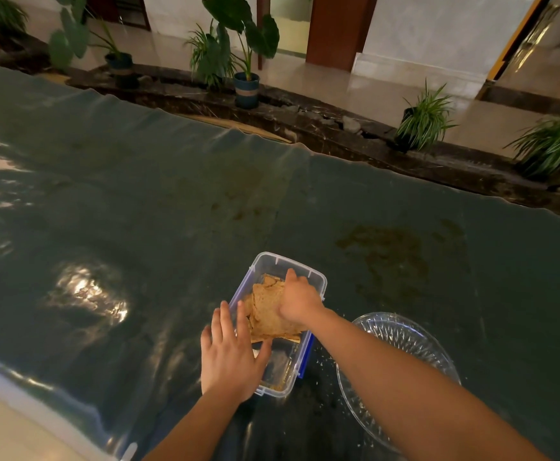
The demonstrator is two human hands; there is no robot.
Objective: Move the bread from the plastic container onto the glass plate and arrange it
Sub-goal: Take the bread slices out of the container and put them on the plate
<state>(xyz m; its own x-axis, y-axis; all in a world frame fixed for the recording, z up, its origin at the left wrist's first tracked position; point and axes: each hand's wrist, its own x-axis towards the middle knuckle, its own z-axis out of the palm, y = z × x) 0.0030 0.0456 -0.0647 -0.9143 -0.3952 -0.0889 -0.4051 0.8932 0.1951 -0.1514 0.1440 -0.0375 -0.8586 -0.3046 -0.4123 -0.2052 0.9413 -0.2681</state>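
A clear plastic container [308,277] with blue clips sits on the dark green table cover, holding several slices of brown bread [267,311] stacked in its far half. My right hand [300,299] reaches into it from the right, fingers closed over the top slices. My left hand [228,356] lies flat with fingers spread against the container's near left rim. The glass plate [401,334], with a cut pattern, stands just right of the container with no bread visible on it; my right forearm hides its middle.
Crumbs [325,362] are scattered between container and plate. The green cover [139,211] stretches far left and back, with brown stains [385,254] behind the plate. The table's near edge [39,417] runs at lower left. Potted plants [247,88] line the floor beyond.
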